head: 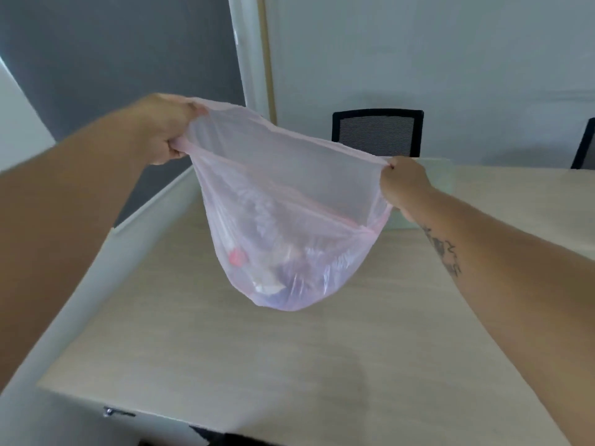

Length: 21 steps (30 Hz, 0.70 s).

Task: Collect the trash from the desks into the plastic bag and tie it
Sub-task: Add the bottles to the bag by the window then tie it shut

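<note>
At the near edge, a small metal fitting [111,412] shows on the pale panel below the front of the light wood-grain desk [199,355], whose bare top stretches away from the camera. A soft shadow lies on the desktop near the middle.

Above the desk, two bare forearms reach forward from the lower corners. The right forearm carries a dark tattoo [442,251] along its inner side. Between them hangs the thin, translucent pale pink plastic bag [283,201], held clear of the desktop and not touching it. Its mouth is pulled wide and taut from left to right. Crumpled trash [273,268] sits in the rounded bottom of the bag, blurred through the film: whitish and purplish pieces, and a small pink-red item [237,257] at the left side.

The left hand [167,130] is closed in a fist around the bunched left rim of the bag, at the higher end of the opening. The right hand [404,185] is also clenched, pinching the right rim, lower and further right.

Beyond the bag, a white partition [154,204] runs along the left edge of the desk, with a dark grey wall panel [128,53] behind it. At the far side of the desk stands a black mesh-backed office chair [378,132], and the edge of a second black chair [584,146] shows at the far right. A pale grey-blue wall [418,43] closes the scene, with a white door frame [249,53] left of it.
</note>
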### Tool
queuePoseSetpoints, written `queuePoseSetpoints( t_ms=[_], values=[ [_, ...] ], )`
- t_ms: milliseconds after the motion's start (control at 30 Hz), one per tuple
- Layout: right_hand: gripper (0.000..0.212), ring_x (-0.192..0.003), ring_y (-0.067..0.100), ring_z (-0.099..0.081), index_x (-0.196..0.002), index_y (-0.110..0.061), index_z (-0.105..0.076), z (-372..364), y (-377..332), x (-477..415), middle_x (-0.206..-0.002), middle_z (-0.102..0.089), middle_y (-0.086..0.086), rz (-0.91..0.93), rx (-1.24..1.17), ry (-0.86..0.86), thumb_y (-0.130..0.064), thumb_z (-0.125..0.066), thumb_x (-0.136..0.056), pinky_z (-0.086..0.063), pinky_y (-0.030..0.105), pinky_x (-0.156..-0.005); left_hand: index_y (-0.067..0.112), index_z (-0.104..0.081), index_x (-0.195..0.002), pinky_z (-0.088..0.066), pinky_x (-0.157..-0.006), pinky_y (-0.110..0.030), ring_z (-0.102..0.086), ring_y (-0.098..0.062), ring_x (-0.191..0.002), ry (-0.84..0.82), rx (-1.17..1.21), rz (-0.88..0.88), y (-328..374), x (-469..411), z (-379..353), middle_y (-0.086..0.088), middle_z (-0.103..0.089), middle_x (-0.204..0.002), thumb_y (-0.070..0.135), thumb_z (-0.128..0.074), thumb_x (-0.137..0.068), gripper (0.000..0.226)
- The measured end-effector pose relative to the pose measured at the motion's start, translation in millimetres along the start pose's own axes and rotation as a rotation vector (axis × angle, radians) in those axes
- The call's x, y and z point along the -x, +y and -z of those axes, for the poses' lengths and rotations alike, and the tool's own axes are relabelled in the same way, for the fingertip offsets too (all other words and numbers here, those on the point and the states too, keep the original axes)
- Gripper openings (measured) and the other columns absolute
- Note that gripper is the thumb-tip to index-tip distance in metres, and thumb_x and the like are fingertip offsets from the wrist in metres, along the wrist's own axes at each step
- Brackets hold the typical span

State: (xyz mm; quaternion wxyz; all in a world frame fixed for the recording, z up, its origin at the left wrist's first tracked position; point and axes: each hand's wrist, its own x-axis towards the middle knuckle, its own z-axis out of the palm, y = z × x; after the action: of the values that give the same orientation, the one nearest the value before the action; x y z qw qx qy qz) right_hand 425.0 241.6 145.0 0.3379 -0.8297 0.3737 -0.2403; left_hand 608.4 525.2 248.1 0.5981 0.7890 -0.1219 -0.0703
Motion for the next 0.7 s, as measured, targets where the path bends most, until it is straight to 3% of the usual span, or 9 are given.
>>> queuePoseSetpoints(
  t_ms=[67,167,267,367,467,533,600,700],
  values=[
    [0.039,-0.074,0.022,-0.053,-0.121,-0.013,-0.056,-21,-12,7,-0.091,-0.054,0.005,0.006,-0.073,-0.037,-0.003,-0.028,-0.096,-0.042,0.029,-0.057,0.022,-0.073,-0.104,-0.055,-0.075,-0.033,-0.065,-0.019,-0.084,0.080,-0.038,-0.027,-6,12,19,-0.001,-0.070,-0.098,0.026,-0.067,-0.088,0.017],
    [0.025,-0.068,0.021,-0.048,-0.105,-0.012,-0.052,-42,-36,8,-0.090,-0.054,0.009,0.125,-0.085,-0.036,-0.011,-0.028,-0.098,-0.036,0.031,-0.055,0.026,-0.072,-0.097,-0.053,-0.075,-0.036,-0.056,-0.023,-0.077,0.264,-0.104,-0.063,-5,39,57,-0.004,-0.063,-0.093,0.032,-0.068,-0.088,0.011],
    [0.023,-0.084,0.035,-0.055,-0.094,-0.009,-0.048,-58,-68,15,-0.096,-0.057,0.018,0.329,-0.065,-0.055,-0.022,-0.031,-0.101,-0.039,0.039,-0.066,0.031,-0.073,-0.094,-0.045,-0.057,-0.026,-0.047,-0.019,-0.060,0.433,-0.191,-0.032,-1,82,96,0.000,-0.056,-0.081,0.028,-0.063,-0.092,0.011],
    [0.023,-0.094,0.038,-0.055,-0.096,-0.013,-0.052,-66,-113,40,-0.107,-0.060,0.023,0.510,-0.102,-0.094,-0.024,-0.032,-0.102,-0.034,0.035,-0.071,0.030,-0.070,-0.094,-0.036,-0.041,-0.018,-0.044,-0.016,-0.054,0.579,-0.248,-0.012,4,147,141,0.004,-0.050,-0.071,0.026,-0.057,-0.095,0.014],
    [0.024,-0.083,0.029,-0.046,-0.097,-0.012,-0.054,-73,-160,80,-0.105,-0.060,0.023,0.690,-0.190,-0.173,-0.023,-0.033,-0.101,-0.031,0.033,-0.071,0.027,-0.066,-0.094,-0.030,-0.037,-0.015,-0.043,-0.010,-0.043,0.756,-0.279,0.010,9,225,184,0.004,-0.046,-0.068,0.023,-0.056,-0.092,0.012],
    [0.025,-0.085,0.033,-0.049,-0.097,-0.010,-0.055,-76,-190,117,-0.105,-0.060,0.025,0.805,-0.222,-0.233,-0.023,-0.034,-0.099,-0.031,0.035,-0.071,0.026,-0.069,-0.098,-0.026,-0.033,-0.013,-0.042,-0.012,-0.050,0.863,-0.298,0.027,13,282,212,0.005,-0.044,-0.070,0.019,-0.053,-0.094,0.018],
    [0.028,-0.094,0.041,-0.055,-0.100,-0.008,-0.058,-80,-225,165,-0.106,-0.061,0.027,0.913,-0.300,-0.295,-0.024,-0.034,-0.097,-0.036,0.040,-0.073,0.019,-0.068,-0.114,-0.034,-0.032,-0.010,-0.050,-0.013,-0.073,0.957,-0.374,0.053,19,346,238,0.009,-0.051,-0.079,0.019,-0.049,-0.096,0.026],
    [0.034,-0.095,0.044,-0.059,-0.096,-0.014,-0.059,-81,-274,246,-0.102,-0.063,0.026,0.992,-0.468,-0.419,-0.034,-0.033,-0.087,-0.048,0.049,-0.082,0.014,-0.063,-0.118,-0.043,-0.044,-0.011,-0.052,-0.015,-0.085,1.126,-0.464,0.083,33,442,276,0.002,-0.055,-0.097,0.022,-0.047,-0.099,0.026]
  ],
)
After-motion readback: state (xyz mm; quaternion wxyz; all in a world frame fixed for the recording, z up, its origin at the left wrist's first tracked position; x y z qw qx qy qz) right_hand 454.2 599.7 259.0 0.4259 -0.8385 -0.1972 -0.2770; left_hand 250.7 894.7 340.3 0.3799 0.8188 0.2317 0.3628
